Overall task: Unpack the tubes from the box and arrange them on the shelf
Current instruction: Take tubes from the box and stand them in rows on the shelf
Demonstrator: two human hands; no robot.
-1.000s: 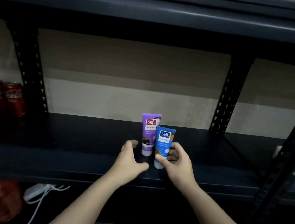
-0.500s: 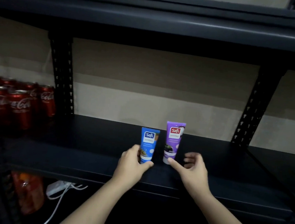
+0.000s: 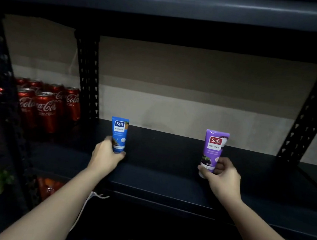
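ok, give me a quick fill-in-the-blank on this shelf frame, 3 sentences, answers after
1. The left hand grips the ____ tube.
2. The right hand grips the ____ tube.
3. The red cans stand to the ____ of both tubes, past a black upright of the shelf.

Answers: blue; purple; left

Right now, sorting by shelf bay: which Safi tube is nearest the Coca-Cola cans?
The blue Safi tube, gripped by the left hand; the purple one is far right.
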